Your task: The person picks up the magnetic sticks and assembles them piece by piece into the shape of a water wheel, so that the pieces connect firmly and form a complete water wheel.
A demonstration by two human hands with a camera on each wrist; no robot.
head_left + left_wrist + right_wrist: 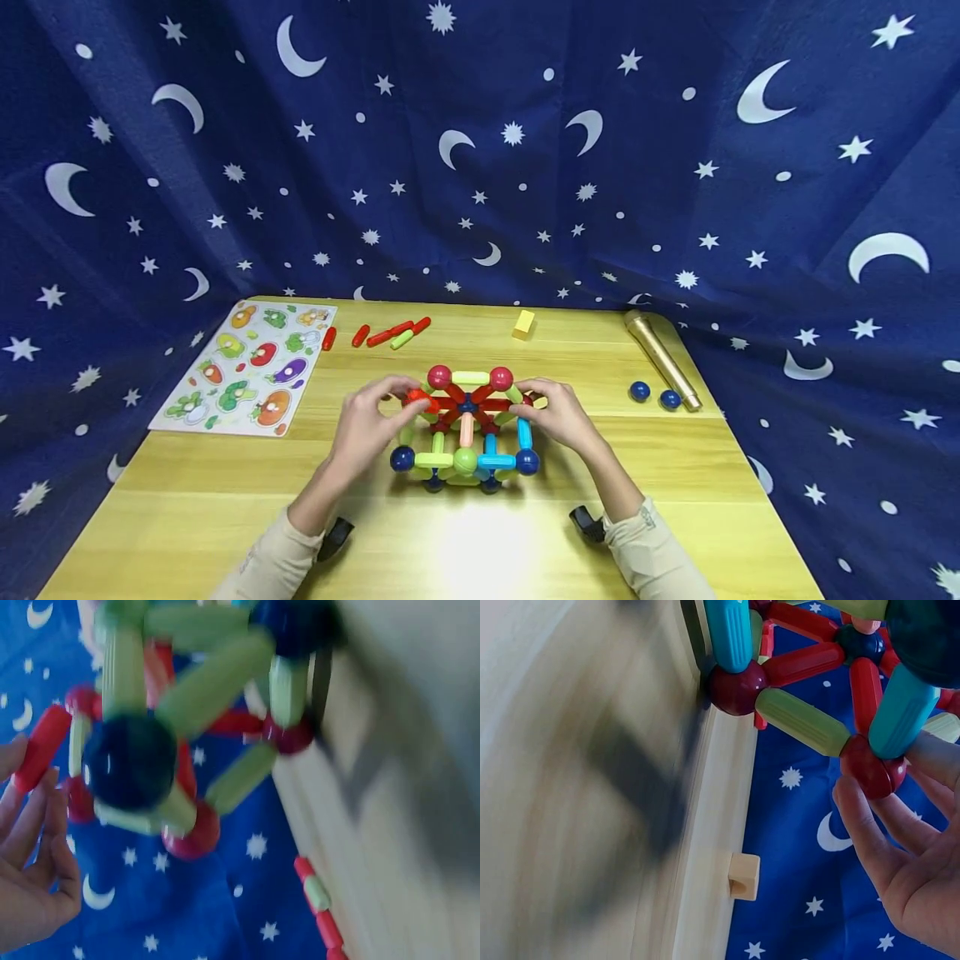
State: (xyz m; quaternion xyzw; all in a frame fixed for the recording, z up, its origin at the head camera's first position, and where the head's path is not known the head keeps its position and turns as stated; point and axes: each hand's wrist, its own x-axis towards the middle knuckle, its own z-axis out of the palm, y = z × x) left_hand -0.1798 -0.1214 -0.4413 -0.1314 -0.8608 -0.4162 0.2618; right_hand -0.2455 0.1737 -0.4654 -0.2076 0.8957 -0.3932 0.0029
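A structure of magnetic rods and balls (466, 460) stands on the table, with a hexagon of red balls and red spokes round a dark blue ball at its back. My left hand (354, 429), beside its left side, pinches a red magnetic rod (43, 748) between thumb and fingers. In the left wrist view that rod's end is close to a red ball (82, 701); whether they touch I cannot tell. On the right side, my right hand (558, 414) holds a red ball (865, 766) of the structure between thumb and fingertips.
Several loose red rods (380, 338) and a yellow-green rod (402, 339) lie behind the structure. A vegetable picture board (251, 350) is at left. Further right are a yellow block (523, 324), two dark blue balls (640, 391) and a gold microphone-shaped object (660, 358).
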